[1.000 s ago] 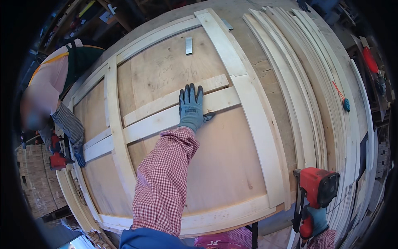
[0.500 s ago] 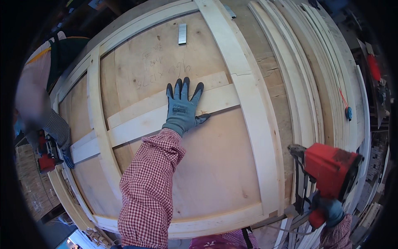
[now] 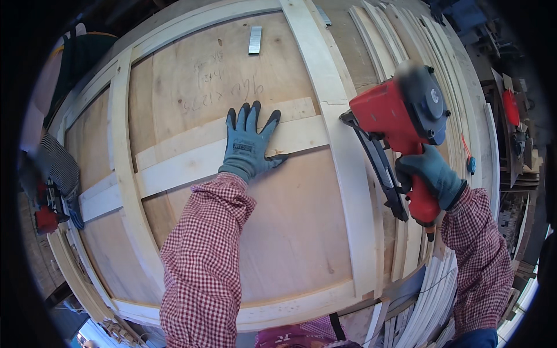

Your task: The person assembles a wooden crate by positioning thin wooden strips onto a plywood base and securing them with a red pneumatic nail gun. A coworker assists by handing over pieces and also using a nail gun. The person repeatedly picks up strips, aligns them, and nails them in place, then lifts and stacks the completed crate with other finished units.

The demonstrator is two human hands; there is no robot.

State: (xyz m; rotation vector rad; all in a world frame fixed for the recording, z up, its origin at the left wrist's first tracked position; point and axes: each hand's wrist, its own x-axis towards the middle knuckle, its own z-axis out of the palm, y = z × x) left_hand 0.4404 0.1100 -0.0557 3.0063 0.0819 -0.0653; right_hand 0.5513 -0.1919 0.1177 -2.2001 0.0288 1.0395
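My left hand (image 3: 248, 144), in a blue-grey glove with dark fingertips, lies spread over a pale wooden slat (image 3: 185, 166) that crosses a framed plywood panel (image 3: 296, 214). A red pneumatic nail gun (image 3: 380, 110) is gripped by its handle in my gloved right hand (image 3: 432, 174). Its nose sits over the wide right-hand frame board (image 3: 342, 168), close to where the slat ends; whether it touches the wood I cannot tell. A strip of silver staples (image 3: 255, 40) rests on the plywood's far part, near some pencil marks.
Long pale boards (image 3: 406, 35) are stacked along the panel's right side, with a small blue item (image 3: 471, 165) on a red cord there. At the left edge, another person's striped sleeve (image 3: 61, 168) shows beside a second red tool (image 3: 46, 217).
My right hand has lifted the nail gun up and leftward from the lower right to the frame board. My left hand stays spread on the slat. The view has shifted slightly.
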